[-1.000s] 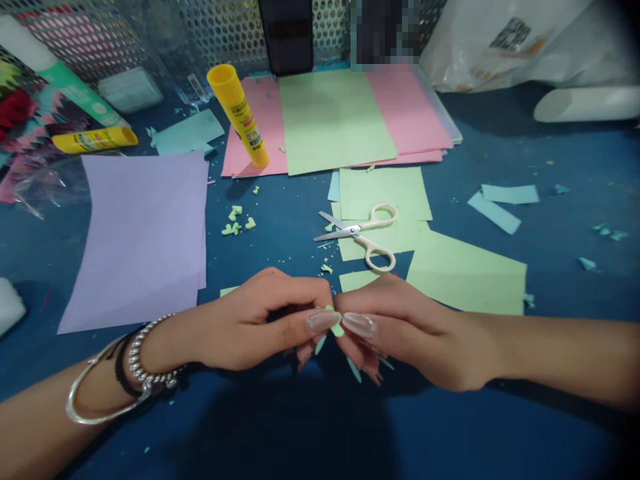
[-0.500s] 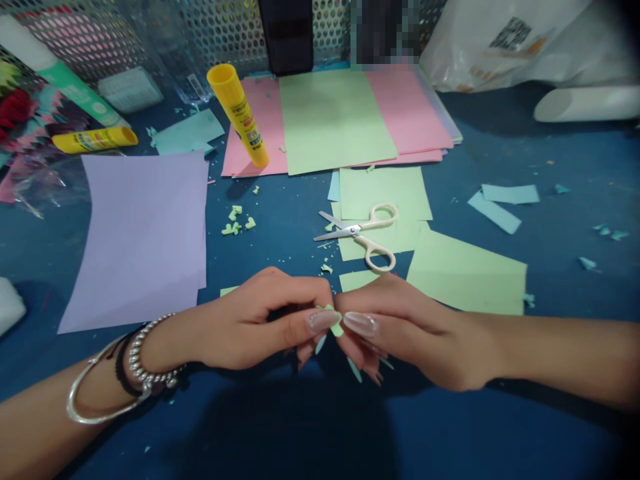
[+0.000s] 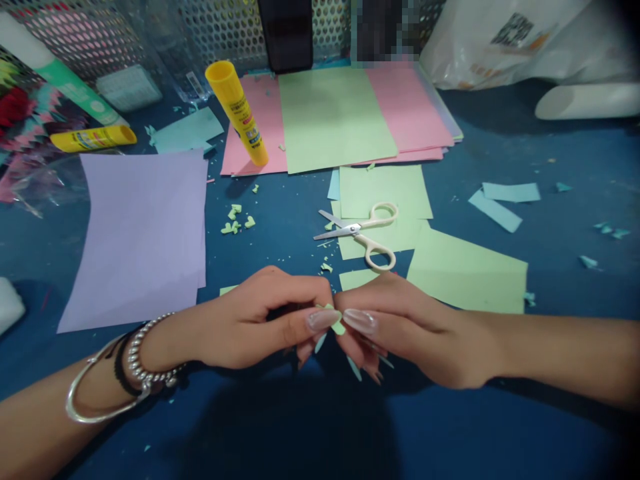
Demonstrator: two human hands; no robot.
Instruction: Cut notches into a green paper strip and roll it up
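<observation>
Between my two hands is a small piece of light green paper (image 3: 339,327), pinched under the thumbnails. My left hand (image 3: 270,320), with silver and black bracelets at the wrist, is closed on its left side. From the right, my right hand (image 3: 405,327) is closed on the same piece, thumb tip against it. Most of the piece is hidden by the fingers. Just beyond the hands lie spread scissors (image 3: 354,230) with cream handles, partly on light green paper sheets (image 3: 467,270). Tiny folded green paper bits (image 3: 233,227) rest to the left of the scissors.
A purple sheet (image 3: 143,233) lies at left. An upright yellow glue stick (image 3: 237,113) stands by pink and green sheets (image 3: 335,120). A second yellow tube (image 3: 94,139) lies at the left, blue paper strips (image 3: 510,193) at the right. A phone (image 3: 286,33) leans against a mesh basket (image 3: 225,33).
Both hands keep almost the same pinch on the green paper piece. The whole view has shifted very slightly; nothing else has visibly moved.
</observation>
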